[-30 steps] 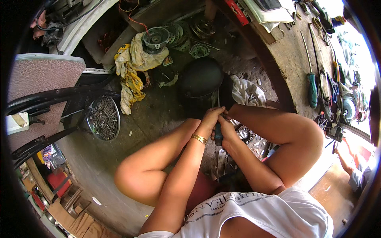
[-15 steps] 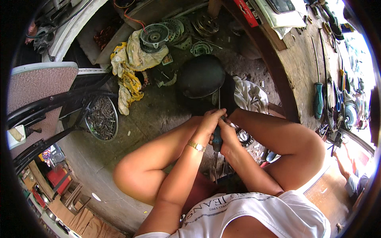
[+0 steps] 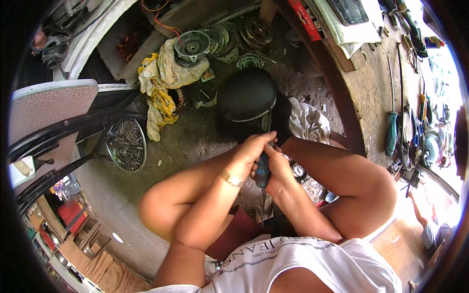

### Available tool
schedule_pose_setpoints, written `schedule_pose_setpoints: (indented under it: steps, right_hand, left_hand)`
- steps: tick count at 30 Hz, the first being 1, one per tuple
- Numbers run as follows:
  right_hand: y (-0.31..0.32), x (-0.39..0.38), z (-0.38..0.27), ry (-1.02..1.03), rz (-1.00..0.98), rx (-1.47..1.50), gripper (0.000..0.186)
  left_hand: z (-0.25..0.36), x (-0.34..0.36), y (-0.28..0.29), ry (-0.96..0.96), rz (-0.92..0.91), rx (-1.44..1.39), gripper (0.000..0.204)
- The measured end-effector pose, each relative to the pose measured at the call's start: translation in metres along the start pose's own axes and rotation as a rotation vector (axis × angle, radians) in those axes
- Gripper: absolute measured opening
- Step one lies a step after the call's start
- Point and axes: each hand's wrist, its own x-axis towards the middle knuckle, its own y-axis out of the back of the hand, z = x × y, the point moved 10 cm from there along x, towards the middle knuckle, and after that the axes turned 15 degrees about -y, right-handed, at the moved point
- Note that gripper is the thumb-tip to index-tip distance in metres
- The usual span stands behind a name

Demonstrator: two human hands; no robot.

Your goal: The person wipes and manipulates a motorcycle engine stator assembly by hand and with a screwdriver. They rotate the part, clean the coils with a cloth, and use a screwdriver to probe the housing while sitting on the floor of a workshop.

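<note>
A black domed metal housing (image 3: 246,100) stands on the dirty floor in front of my knees. Both hands meet just below it, around a tool with a blue-green handle (image 3: 263,172). My left hand (image 3: 250,155), with a gold bracelet on the wrist, wraps over the top of the handle. Gripping the handle from the right and below is my right hand (image 3: 276,172). The tool's tip is hidden behind my fingers, against the housing's lower edge.
A yellow and white rag (image 3: 161,83) lies left of the housing, with round metal motor parts (image 3: 193,46) behind it. A bowl of screws (image 3: 127,145) sits under a black chair frame (image 3: 63,132). The wooden bench (image 3: 376,88) at right carries a green-handled screwdriver (image 3: 391,132).
My head has shifted, so the scene sits slightly differently in view. Both hands stay clasped on the tool at the housing, moving only a little.
</note>
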Motion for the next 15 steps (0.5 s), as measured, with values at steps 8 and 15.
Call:
schedule_pose_setpoints:
  steps: [8,15]
  right_hand:
    - [0.028,0.027,0.015,0.001,-0.093,-0.066,0.015]
    - [0.084,0.093,-0.037,0.607,0.134,-0.688,0.035]
  left_hand:
    - [-0.017,-0.02,0.0,0.125,0.088,0.15,0.03]
    - [-0.106,0.058,-0.009,-0.132,0.0,-0.283,0.03]
